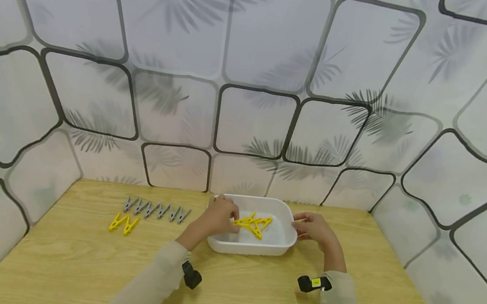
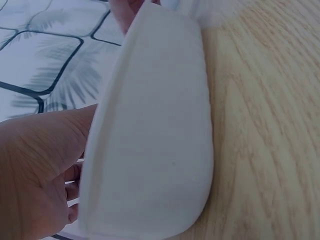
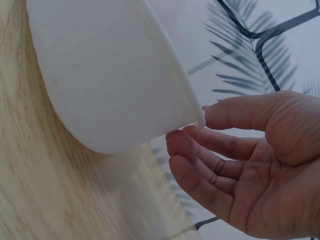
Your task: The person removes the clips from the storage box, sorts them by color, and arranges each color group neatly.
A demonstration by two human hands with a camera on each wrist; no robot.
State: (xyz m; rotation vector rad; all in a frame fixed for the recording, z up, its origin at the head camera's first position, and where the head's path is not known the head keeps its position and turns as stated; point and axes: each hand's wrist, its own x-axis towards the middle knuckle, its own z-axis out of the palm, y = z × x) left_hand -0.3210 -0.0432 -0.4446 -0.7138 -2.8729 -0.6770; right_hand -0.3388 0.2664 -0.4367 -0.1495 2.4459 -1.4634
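Note:
A white plastic basin (image 1: 252, 248) stands on the table with several yellow clothespins (image 1: 257, 228) lying across each other inside. My left hand (image 1: 219, 216) reaches in over its left side, thumb and fingers curled at the end of the leftmost yellow clothespin, which they pinch. The basin's wall (image 2: 150, 125) hides those fingertips in the left wrist view. At the right end, my right hand (image 1: 314, 227) pinches the rim. The right wrist view shows the right thumb (image 3: 240, 114) at the rim and the fingers curled below it.
Left of the basin, several grey clothespins (image 1: 152, 209) stand in a row. Two yellow clothespins (image 1: 123, 223) lie just in front of them. The wooden table (image 1: 249, 294) meets a patterned backdrop (image 1: 251, 122) at the back and sides.

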